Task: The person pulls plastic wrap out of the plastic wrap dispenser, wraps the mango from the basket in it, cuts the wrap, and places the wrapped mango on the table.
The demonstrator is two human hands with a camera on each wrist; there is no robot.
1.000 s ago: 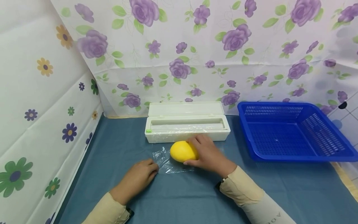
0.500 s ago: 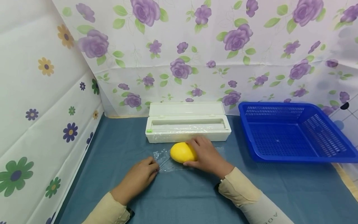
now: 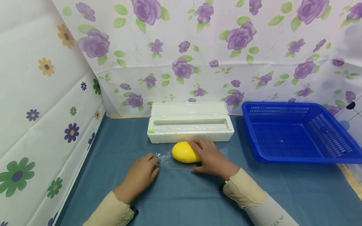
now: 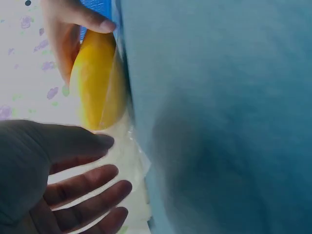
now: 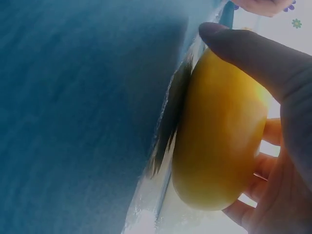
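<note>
A smooth yellow mango [image 3: 184, 152] lies on a sheet of cling film [image 3: 167, 164] in front of the white cling film box [image 3: 190, 137]. My right hand [image 3: 210, 158] holds its right end; in the right wrist view the thumb [image 5: 243, 46] crosses the near side and the fingers curve behind the mango [image 5: 219, 131]. At the film's left edge is my left hand [image 3: 139, 174], and the left wrist view shows its fingers [image 4: 92, 204] spread and loosely bent, with the thumb tip just short of the mango [image 4: 97, 83].
The cling film box stands with its lid [image 3: 189, 109] raised, against the flowered backdrop [image 3: 158, 37]. To its right sits a blue plastic basket [image 3: 253, 141] with perforated sides. A blue-grey cloth [image 3: 181, 201] covers the table.
My left fingers have loosened from the film's left edge and shifted slightly away from me. The right thumb has slid a little off the mango's near side. The mango stays almost in place.
</note>
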